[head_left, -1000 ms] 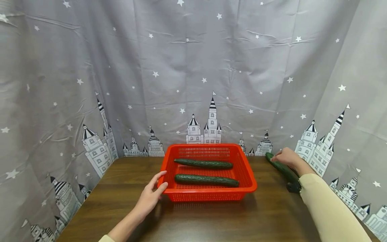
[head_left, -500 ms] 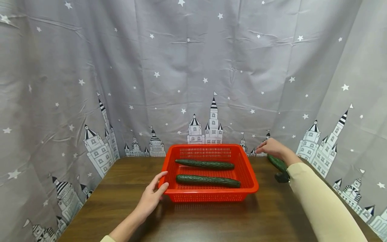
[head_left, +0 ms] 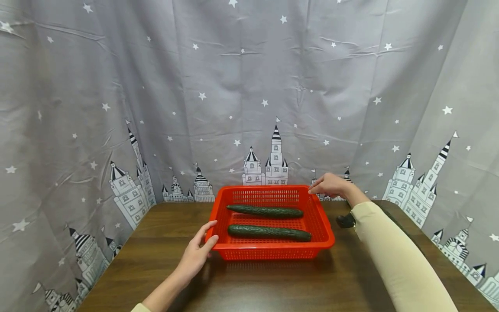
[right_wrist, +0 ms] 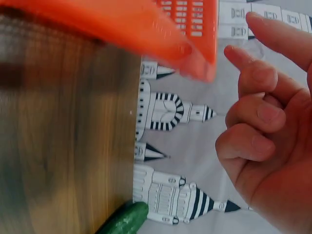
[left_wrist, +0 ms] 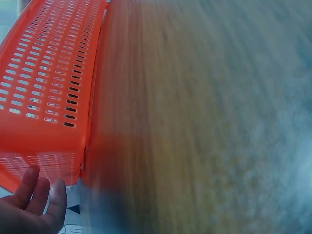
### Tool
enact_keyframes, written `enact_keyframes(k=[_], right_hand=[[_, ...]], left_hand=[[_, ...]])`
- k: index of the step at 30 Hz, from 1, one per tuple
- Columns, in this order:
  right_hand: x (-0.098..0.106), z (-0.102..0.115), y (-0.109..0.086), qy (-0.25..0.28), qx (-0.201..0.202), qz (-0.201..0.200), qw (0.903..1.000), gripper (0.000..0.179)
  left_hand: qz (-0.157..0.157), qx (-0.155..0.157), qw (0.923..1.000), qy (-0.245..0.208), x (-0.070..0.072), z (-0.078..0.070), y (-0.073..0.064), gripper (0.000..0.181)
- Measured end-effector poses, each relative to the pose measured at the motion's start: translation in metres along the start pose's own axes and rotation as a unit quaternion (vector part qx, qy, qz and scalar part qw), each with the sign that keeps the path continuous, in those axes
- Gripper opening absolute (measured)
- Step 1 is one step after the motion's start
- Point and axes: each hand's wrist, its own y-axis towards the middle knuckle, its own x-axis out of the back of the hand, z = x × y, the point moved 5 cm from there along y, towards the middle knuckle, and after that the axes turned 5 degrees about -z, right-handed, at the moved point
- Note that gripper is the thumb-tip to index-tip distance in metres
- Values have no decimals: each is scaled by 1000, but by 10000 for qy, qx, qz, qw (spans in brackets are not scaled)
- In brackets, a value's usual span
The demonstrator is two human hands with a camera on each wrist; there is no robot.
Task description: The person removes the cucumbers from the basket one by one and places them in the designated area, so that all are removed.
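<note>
A red plastic basket (head_left: 273, 245) with slotted walls stands on the table in the head view. Two dark green cucumbers, a rear cucumber (head_left: 265, 211) and a front cucumber (head_left: 269, 232), lie crosswise inside it. My left hand (head_left: 193, 255) holds the basket's left rim, thumb on top; its fingers (left_wrist: 30, 183) show against the perforated wall in the left wrist view. Over the basket's back right corner hovers my right hand (head_left: 331, 184), holding nothing. Its thumb and index are apart and the other fingers (right_wrist: 248, 144) are loosely curled in the right wrist view.
Another cucumber (right_wrist: 126, 219) lies on the table to the right, mostly hidden by the right arm in the head view. A grey curtain (head_left: 265, 78) with stars and castles closes off the back and sides of the wooden table (head_left: 265, 286).
My right hand has left the cucumber on the right and moved leftward to the basket's back right corner, with nothing in it. The left hand has stayed on the rim.
</note>
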Motion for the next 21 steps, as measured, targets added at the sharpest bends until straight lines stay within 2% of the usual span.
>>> enact_keyframes(k=[14,21], right_hand=[[-43,25,26,540,233,727,9956,37],[-67,32,32,1075,160,947,9895,40]], left_hand=[[-19,79,10000,-4,-1,0,-2,46],[-20,74,10000,0,-1,-1,-2,46]])
